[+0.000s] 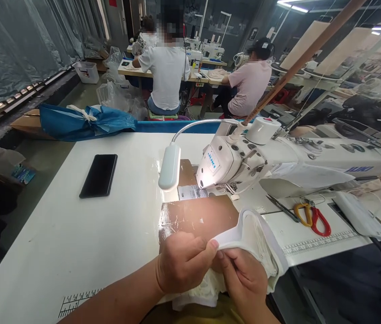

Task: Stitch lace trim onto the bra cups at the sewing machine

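Close to the table's front edge, my left hand [185,261] is closed, pinching the white edge band of a cream garment piece [261,238]. My right hand [246,276] grips the same band just beside it, thumb on top. The cloth loops up to the right of my hands, and more of it hangs below them over my lap. Its exact kind of garment I cannot tell. Beyond my hands lies a brown taped sheet [200,216] on the table, in front of the needle area of a white sewing machine [220,162].
A black phone [98,176] lies on the white table [126,234] at left. Thread snips and scissors with red and yellow handles [311,218] rest at right. A lamp [170,166] hangs beside the machine head. People [168,74] sit at machines farther back.
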The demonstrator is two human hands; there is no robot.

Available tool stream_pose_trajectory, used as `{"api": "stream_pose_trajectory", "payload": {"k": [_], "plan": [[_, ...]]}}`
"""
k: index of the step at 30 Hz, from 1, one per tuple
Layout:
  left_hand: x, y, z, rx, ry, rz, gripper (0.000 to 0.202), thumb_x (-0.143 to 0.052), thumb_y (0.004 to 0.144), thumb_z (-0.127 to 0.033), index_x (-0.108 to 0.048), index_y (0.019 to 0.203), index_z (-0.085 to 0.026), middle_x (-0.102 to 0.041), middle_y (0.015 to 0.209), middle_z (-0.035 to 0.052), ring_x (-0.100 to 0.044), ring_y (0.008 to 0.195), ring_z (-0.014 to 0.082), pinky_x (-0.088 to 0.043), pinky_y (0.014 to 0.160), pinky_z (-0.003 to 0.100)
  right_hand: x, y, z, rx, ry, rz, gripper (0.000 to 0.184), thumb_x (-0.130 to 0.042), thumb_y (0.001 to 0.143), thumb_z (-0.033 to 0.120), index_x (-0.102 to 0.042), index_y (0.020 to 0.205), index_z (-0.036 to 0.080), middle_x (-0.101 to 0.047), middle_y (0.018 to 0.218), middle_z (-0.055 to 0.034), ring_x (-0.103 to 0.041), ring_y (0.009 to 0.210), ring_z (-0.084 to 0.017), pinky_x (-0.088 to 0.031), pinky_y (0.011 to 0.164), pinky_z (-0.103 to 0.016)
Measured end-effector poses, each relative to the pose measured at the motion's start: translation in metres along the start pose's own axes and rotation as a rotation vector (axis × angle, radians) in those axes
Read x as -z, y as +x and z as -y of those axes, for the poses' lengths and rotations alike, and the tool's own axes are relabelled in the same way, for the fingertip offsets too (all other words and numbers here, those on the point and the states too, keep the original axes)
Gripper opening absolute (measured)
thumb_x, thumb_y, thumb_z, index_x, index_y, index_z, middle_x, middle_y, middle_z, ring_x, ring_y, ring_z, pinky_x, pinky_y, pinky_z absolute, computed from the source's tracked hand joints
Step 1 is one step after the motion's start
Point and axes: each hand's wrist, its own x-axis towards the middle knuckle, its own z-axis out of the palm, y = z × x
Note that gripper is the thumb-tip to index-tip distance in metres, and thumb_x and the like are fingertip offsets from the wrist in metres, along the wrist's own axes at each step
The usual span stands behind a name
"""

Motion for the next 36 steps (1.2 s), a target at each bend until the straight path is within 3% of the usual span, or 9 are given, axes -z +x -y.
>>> {"api": "stream_pose_trajectory", "payload": {"k": [6, 15, 28, 36], "plan": [[0.0, -0.001, 0.001, -0.001, -0.013, 0.01, 0.029, -0.047, 0.083, -0.007, -0.053, 0.112, -0.007, -0.049, 0.052, -0.0028, -0.033, 0.045, 0.0107, -0.022, 0.044, 0.027, -0.002, -0.001, 0.0, 0.012, 0.028, -0.03, 0.025, -0.053, 0.088, 0.029, -0.064, 0.067, 0.022, -0.059, 0.053, 0.0035, -0.052, 0.048, -0.011, -0.039, 0.051, -0.023], [-0.001, -0.002, 0.0, 0.019, -0.074, 0.018, 0.03, -0.048, 0.082, -0.007, -0.052, 0.112, -0.006, -0.051, 0.054, -0.0009, -0.034, 0.047, 0.0112, -0.024, 0.045, 0.026, 0.005, 0.002, 0.01, -0.12, 0.147, 0.039, 0.025, -0.054, 0.087, 0.03, -0.063, 0.064, 0.022, -0.056, 0.052, 0.0045, -0.049, 0.046, -0.011, -0.04, 0.05, -0.022], [-0.002, -0.004, 0.0, 0.033, -0.118, 0.031, 0.03, -0.049, 0.081, -0.006, -0.054, 0.111, -0.006, -0.054, 0.054, -0.0002, -0.037, 0.047, 0.0111, -0.027, 0.045, 0.025, 0.002, -0.002, 0.0, 0.064, 0.089, -0.025, 0.017, -0.055, 0.087, 0.021, -0.067, 0.077, 0.026, -0.063, 0.058, 0.0045, -0.055, 0.05, -0.012, -0.041, 0.052, -0.023], [-0.005, -0.005, 0.002, 0.038, -0.109, 0.034, 0.033, -0.049, 0.082, -0.007, -0.052, 0.114, -0.006, -0.052, 0.054, -0.0009, -0.037, 0.047, 0.0112, -0.028, 0.044, 0.026, 0.004, 0.0, -0.001, 0.088, 0.094, -0.005, 0.016, -0.053, 0.087, 0.019, -0.066, 0.081, 0.026, -0.063, 0.063, 0.0036, -0.058, 0.054, -0.013, -0.044, 0.055, -0.023]]}}
